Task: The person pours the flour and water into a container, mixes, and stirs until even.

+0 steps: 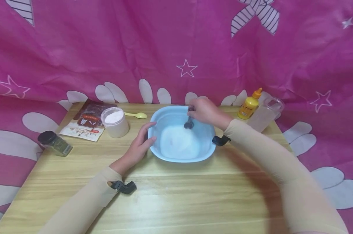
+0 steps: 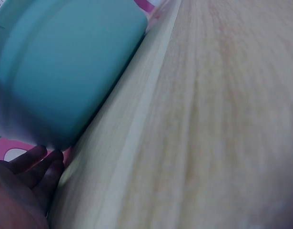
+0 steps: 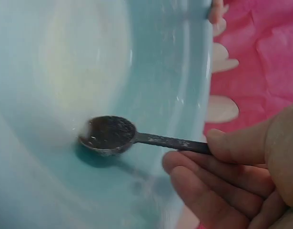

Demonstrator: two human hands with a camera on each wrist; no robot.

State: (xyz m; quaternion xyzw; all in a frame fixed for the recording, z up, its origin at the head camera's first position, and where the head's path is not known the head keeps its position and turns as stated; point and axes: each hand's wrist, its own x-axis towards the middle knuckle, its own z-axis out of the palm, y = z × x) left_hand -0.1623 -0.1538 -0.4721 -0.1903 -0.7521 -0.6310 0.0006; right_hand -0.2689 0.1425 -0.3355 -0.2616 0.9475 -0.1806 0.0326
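A light blue plastic basin [image 1: 162, 152] stands on the wooden table, with whitish, slightly yellowish contents in its bottom. At its left side, my left hand [image 1: 138, 144] holds the rim, thumb and forefinger over the edge. Its other fingers [image 2: 29, 164] lie against the outer wall in the left wrist view. Over the basin's far right part, my right hand [image 1: 207, 112] pinches the thin handle of a dark measuring spoon [image 3: 108, 133] between thumb and fingers. The spoon's round bowl hangs low inside the basin, with white residue on its handle and rim.
Left of the basin are a tub of white powder [image 1: 115, 125], a yellow spoon [image 1: 139, 115], a brown-and-white packet [image 1: 87, 122] and a black-lidded spice jar [image 1: 56, 144]. To the right are a yellow squeeze bottle [image 1: 248, 106] and a clear plastic jug [image 1: 264, 115]. A pink curtain [image 1: 153, 48] hangs behind.
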